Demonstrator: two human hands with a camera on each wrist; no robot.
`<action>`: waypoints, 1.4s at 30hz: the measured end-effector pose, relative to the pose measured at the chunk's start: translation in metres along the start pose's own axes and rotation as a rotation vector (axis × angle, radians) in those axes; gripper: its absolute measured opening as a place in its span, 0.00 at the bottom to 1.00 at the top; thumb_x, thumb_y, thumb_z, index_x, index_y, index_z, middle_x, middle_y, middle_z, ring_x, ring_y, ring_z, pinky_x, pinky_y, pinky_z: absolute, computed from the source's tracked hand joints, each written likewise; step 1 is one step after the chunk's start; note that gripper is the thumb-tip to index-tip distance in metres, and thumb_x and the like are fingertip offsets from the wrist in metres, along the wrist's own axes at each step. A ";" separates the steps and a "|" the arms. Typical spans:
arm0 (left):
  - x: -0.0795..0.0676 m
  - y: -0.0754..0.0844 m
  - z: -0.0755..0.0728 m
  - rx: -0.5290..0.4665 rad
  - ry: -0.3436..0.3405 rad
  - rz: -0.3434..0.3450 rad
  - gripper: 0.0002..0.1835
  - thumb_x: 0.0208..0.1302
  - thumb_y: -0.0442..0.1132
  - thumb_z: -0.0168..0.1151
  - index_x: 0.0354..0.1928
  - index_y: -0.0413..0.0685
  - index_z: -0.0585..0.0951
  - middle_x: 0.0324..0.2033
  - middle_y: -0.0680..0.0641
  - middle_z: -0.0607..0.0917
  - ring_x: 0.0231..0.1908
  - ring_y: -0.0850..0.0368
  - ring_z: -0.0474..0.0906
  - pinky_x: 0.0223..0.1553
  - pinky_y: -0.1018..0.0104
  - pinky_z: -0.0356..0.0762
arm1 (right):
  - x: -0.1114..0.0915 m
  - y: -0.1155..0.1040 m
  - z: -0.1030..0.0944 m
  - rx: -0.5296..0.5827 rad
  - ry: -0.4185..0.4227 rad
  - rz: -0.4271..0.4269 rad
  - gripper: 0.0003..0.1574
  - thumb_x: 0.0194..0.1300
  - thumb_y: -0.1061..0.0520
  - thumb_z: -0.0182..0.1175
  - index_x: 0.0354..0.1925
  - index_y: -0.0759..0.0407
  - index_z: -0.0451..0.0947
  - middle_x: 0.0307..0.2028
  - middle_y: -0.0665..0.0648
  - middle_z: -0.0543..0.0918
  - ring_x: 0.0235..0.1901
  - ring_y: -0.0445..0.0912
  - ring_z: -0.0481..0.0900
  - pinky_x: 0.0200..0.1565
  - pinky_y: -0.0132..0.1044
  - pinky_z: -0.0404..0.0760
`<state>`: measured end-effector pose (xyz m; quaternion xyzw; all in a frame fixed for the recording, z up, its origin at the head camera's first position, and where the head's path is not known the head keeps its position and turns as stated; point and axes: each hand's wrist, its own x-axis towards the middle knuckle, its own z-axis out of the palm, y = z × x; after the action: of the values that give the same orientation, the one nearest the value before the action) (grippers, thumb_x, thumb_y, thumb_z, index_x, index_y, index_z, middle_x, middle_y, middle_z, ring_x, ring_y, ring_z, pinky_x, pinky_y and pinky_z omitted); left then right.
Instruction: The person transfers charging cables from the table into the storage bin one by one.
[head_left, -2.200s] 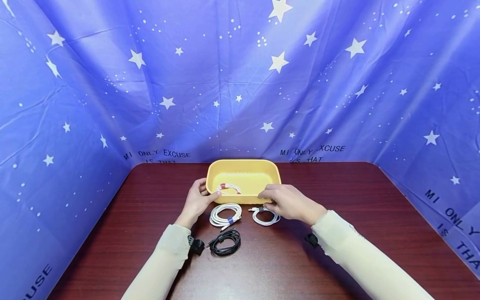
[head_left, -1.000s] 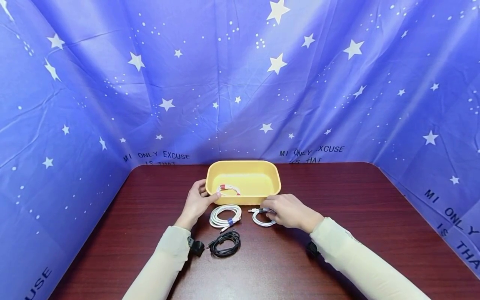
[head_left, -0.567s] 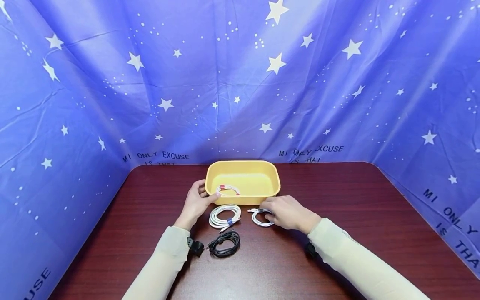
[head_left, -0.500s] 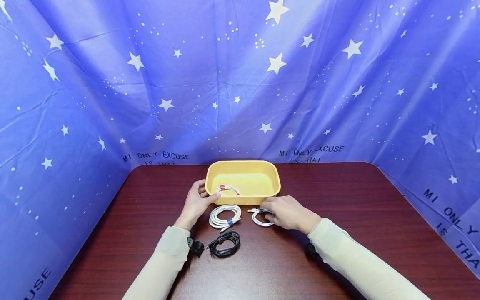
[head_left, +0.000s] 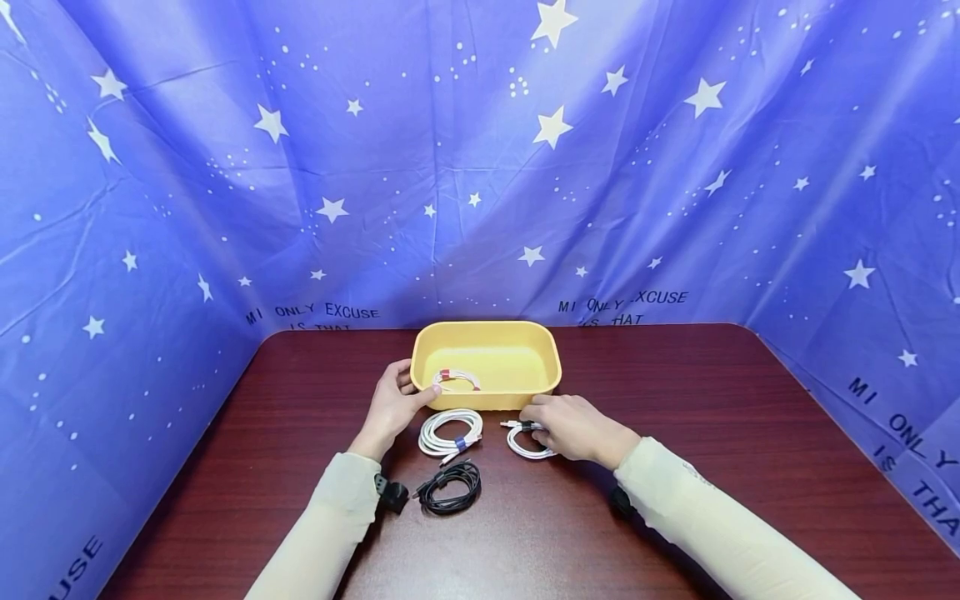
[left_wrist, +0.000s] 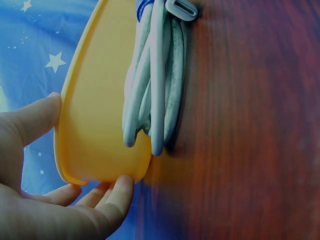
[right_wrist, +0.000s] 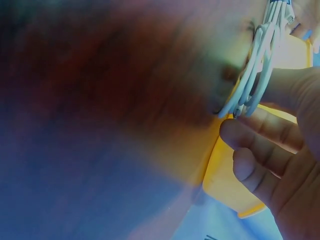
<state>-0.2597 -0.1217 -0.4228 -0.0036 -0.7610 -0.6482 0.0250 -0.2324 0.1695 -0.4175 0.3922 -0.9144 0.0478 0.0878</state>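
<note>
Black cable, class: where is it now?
In the head view, the black cable lies coiled on the table slightly left of centre, nearer the wearer than the blue-tied white cable, beside the left wrist's black device.

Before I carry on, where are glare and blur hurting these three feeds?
Head view: mostly sharp, with pale glare on the near part of the table; left wrist view: yellow container and blue-strapped white cable fairly crisp, wood grain soft; right wrist view: left half dark and smeared, right hand dim but legible.

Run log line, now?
left hand: holds yellow bin; right hand: grips black-tied white cable; in bin: red-tied cable; outside: blue-tied cable, black cable
</note>
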 end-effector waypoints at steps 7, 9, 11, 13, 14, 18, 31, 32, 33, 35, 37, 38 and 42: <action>0.000 0.000 0.001 -0.010 -0.007 -0.002 0.37 0.52 0.29 0.71 0.64 0.34 0.64 0.54 0.32 0.76 0.54 0.40 0.76 0.46 0.65 0.78 | 0.000 -0.001 -0.001 0.027 -0.023 0.005 0.11 0.50 0.63 0.67 0.31 0.50 0.79 0.29 0.47 0.74 0.26 0.44 0.74 0.26 0.41 0.73; 0.000 0.000 0.000 -0.013 -0.010 -0.003 0.38 0.53 0.29 0.71 0.64 0.34 0.64 0.54 0.32 0.76 0.54 0.40 0.75 0.46 0.65 0.78 | 0.000 -0.001 -0.001 0.036 -0.029 0.007 0.11 0.50 0.64 0.66 0.31 0.50 0.79 0.29 0.47 0.74 0.26 0.44 0.74 0.26 0.41 0.73; 0.000 0.000 0.000 -0.011 -0.013 -0.005 0.38 0.53 0.29 0.70 0.64 0.34 0.63 0.55 0.31 0.75 0.54 0.39 0.75 0.46 0.64 0.77 | 0.000 -0.001 -0.001 0.046 -0.035 0.009 0.11 0.50 0.64 0.66 0.31 0.50 0.79 0.29 0.47 0.74 0.27 0.43 0.74 0.27 0.41 0.74; 0.000 0.000 0.000 -0.016 -0.013 -0.006 0.38 0.53 0.29 0.70 0.64 0.34 0.63 0.55 0.31 0.75 0.55 0.39 0.75 0.46 0.65 0.77 | 0.000 -0.001 -0.001 0.051 -0.040 0.012 0.11 0.50 0.65 0.66 0.32 0.50 0.79 0.29 0.47 0.75 0.27 0.43 0.74 0.27 0.41 0.74; 0.000 0.000 0.000 -0.017 -0.013 -0.005 0.38 0.53 0.29 0.70 0.64 0.34 0.63 0.55 0.31 0.75 0.54 0.39 0.75 0.46 0.65 0.77 | 0.000 -0.002 -0.001 0.054 -0.041 0.013 0.11 0.50 0.65 0.65 0.31 0.50 0.78 0.29 0.47 0.75 0.27 0.43 0.74 0.27 0.41 0.74; 0.000 0.000 0.000 -0.020 -0.008 -0.002 0.37 0.52 0.29 0.71 0.63 0.35 0.64 0.54 0.32 0.76 0.54 0.41 0.76 0.46 0.65 0.77 | 0.001 -0.002 -0.002 0.058 -0.031 0.011 0.12 0.49 0.66 0.65 0.27 0.50 0.76 0.27 0.47 0.73 0.25 0.42 0.71 0.26 0.40 0.72; -0.001 0.000 0.000 0.002 0.000 -0.009 0.37 0.52 0.29 0.71 0.64 0.35 0.64 0.53 0.33 0.77 0.53 0.41 0.76 0.46 0.63 0.78 | 0.000 -0.001 -0.002 0.065 -0.025 0.000 0.14 0.48 0.67 0.62 0.24 0.49 0.71 0.25 0.45 0.71 0.23 0.43 0.68 0.24 0.38 0.68; -0.001 0.000 0.000 0.001 0.001 -0.012 0.38 0.51 0.29 0.71 0.64 0.36 0.64 0.53 0.33 0.77 0.53 0.42 0.76 0.46 0.63 0.78 | 0.000 0.000 -0.002 0.063 -0.023 -0.003 0.14 0.48 0.67 0.62 0.24 0.49 0.70 0.25 0.45 0.70 0.23 0.43 0.68 0.23 0.38 0.68; -0.001 0.000 0.000 0.002 0.000 -0.012 0.38 0.51 0.30 0.71 0.64 0.36 0.64 0.53 0.33 0.77 0.53 0.42 0.76 0.47 0.62 0.78 | 0.000 0.000 -0.001 0.060 -0.023 -0.002 0.14 0.48 0.67 0.62 0.24 0.49 0.71 0.25 0.45 0.70 0.23 0.43 0.68 0.24 0.38 0.68; -0.001 0.000 0.000 0.004 -0.002 -0.007 0.38 0.52 0.29 0.71 0.64 0.35 0.64 0.53 0.33 0.77 0.54 0.41 0.76 0.47 0.62 0.78 | 0.000 0.000 -0.001 0.054 -0.026 0.002 0.14 0.48 0.67 0.62 0.24 0.49 0.71 0.25 0.45 0.70 0.23 0.42 0.68 0.24 0.38 0.68; -0.001 0.000 0.000 0.002 -0.001 -0.010 0.38 0.51 0.29 0.71 0.64 0.36 0.64 0.53 0.33 0.77 0.54 0.42 0.76 0.47 0.62 0.78 | -0.001 0.000 -0.001 0.052 -0.029 0.005 0.14 0.48 0.67 0.61 0.24 0.49 0.71 0.25 0.45 0.70 0.23 0.42 0.67 0.24 0.38 0.68; -0.001 0.001 0.000 0.002 -0.002 -0.006 0.38 0.52 0.29 0.71 0.64 0.36 0.64 0.53 0.33 0.77 0.54 0.41 0.76 0.47 0.62 0.78 | -0.001 0.000 -0.001 0.056 -0.028 0.003 0.14 0.48 0.67 0.61 0.24 0.49 0.70 0.25 0.46 0.70 0.23 0.43 0.67 0.24 0.38 0.68; -0.001 0.001 0.000 0.000 -0.004 -0.001 0.37 0.52 0.29 0.71 0.64 0.35 0.65 0.53 0.33 0.77 0.53 0.41 0.76 0.46 0.64 0.78 | -0.001 0.000 -0.002 0.056 -0.031 0.006 0.14 0.47 0.67 0.61 0.23 0.49 0.70 0.25 0.46 0.70 0.23 0.43 0.67 0.23 0.38 0.68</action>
<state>-0.2589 -0.1218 -0.4223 -0.0044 -0.7612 -0.6481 0.0232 -0.2314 0.1703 -0.4161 0.3926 -0.9151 0.0673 0.0623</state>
